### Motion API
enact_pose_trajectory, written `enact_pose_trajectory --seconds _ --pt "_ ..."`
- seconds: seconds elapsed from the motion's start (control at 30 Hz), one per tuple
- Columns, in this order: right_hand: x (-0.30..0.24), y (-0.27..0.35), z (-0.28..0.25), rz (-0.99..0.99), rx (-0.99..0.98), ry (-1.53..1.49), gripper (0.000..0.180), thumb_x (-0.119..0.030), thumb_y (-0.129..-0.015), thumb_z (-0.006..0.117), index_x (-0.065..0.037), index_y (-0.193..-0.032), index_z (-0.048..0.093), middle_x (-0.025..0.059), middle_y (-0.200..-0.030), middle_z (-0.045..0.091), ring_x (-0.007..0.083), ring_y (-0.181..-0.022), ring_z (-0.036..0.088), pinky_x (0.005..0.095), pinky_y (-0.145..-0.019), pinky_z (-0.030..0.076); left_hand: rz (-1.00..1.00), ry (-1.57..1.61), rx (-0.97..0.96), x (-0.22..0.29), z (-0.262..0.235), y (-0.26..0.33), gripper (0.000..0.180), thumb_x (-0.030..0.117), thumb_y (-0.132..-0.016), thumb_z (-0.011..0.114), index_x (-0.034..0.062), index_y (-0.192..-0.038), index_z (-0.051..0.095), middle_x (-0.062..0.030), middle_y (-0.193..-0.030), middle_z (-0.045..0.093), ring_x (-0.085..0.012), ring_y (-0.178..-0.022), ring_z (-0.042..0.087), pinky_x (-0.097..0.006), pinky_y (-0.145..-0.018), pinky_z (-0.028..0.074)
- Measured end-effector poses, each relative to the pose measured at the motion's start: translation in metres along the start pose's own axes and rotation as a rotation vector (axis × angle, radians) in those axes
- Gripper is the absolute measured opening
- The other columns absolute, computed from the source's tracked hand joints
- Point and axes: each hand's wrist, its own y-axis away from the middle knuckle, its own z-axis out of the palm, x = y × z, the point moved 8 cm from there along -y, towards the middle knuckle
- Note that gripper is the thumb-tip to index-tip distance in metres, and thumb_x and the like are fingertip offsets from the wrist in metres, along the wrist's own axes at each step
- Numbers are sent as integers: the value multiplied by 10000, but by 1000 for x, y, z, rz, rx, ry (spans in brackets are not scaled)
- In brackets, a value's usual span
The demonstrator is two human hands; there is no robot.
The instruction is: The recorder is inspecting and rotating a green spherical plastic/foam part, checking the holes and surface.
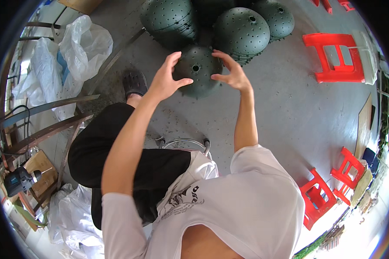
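Observation:
A dark green dome [199,88] dotted with small holes, with a larger hole at its crown, is between my two hands and looks slightly blurred. My left hand [166,75] curves round its left side, thumb and fingers spread apart, the thumb tip overlapping the dome. On the opposite side, my right hand [232,73] is likewise open, its fingertips and thumb by the dome's right edge. Whether the fingertips touch it I cannot tell. Just beyond are stacks of similar domes, one stack [168,19] at the left and another [242,32] at the right.
Red plastic stools [339,41] lie or stand on the right. At the left are crumpled clear plastic bags [84,43], a metal frame [52,134] and a power drill [21,179]. Chrome legs of a seat [183,141] show beneath me. Small dark bits are scattered on the grey floor [276,116].

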Motion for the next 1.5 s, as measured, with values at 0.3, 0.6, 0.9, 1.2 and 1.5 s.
enact_pose_trajectory --seconds 0.3,0.6,0.9,1.2,1.5 --pt "20 11 25 45 292 264 651 -238 -807 835 -68 -1384 587 192 -1498 501 351 -1385 482 470 -1128 397 43 -324 156 -36 20 41 866 216 -748 862 22 -1468 422 -271 -1550 377 -414 -1457 360 -449 -1192 343" --pt "-5 3 66 -110 240 548 715 -271 -818 835 -111 -1444 528 233 -1550 414 421 -1440 378 505 -1158 353 47 -266 260 72 -19 28 166 200 -934 633 45 -931 692 -183 -812 703 -416 -797 677 -493 -695 532" --pt "-39 17 49 -10 199 473 318 -201 -913 749 -31 -1172 677 233 -1445 518 358 -1322 525 438 -1064 450 92 -351 280 203 -165 186 157 198 -1008 595 71 -1067 666 -128 -972 726 -355 -918 694 -429 -768 545" --pt "-208 -10 186 -270 -197 365 399 -99 -930 688 -40 -1314 598 150 -1299 635 285 -1165 626 358 -939 507 -443 -801 64 91 -281 383 496 263 -963 649 104 -1406 494 -202 -1321 577 -419 -1186 593 -475 -966 501" --pt "-570 -140 410 -951 -402 289 444 -344 -898 773 -7 -1173 684 152 -1082 729 260 -996 697 380 -914 527 -729 -629 50 9 -328 455 697 425 -939 673 35 -1468 443 -249 -1277 612 -414 -1226 583 -481 -1027 474"
